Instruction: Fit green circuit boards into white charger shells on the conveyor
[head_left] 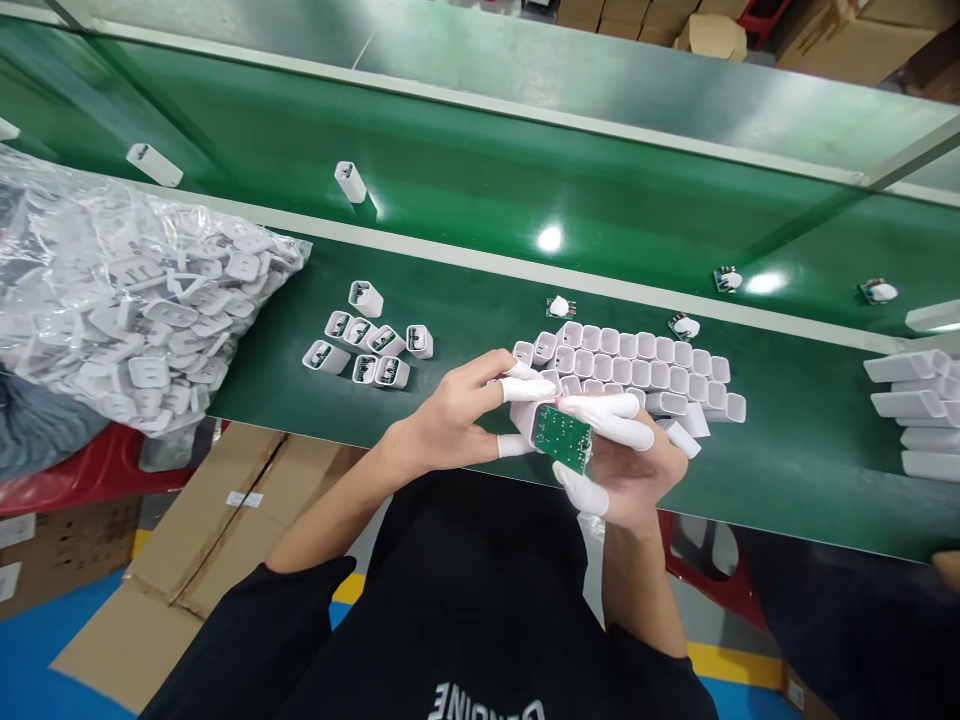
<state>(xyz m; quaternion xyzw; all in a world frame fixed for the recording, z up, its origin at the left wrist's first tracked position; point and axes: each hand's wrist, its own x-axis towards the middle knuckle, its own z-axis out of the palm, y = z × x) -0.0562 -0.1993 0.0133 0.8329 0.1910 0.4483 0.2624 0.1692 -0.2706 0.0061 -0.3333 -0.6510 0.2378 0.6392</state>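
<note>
My left hand (454, 410), with white finger cots on its fingertips, is closed around a white plastic charger housing (523, 416). A green circuit board (562, 438) is pinched in my right hand (637, 455), which wears finger cots too. One end of the board meets the housing's open end; how far it reaches inside I cannot tell. Just beyond my hands stand rows of white charger housings (621, 370), partly hidden by my fingers. Left of my hands, several housings with boards inside (386, 340) stand in a loose group on the green table.
A clear plastic bag (150, 300) of white caps lies on the left. Along the green conveyor belt (465, 190) are housings and small circuit boards (726, 280). More white housings (915, 400) are stacked at the right. Flattened cardboard (202, 540) lies below the table's left side.
</note>
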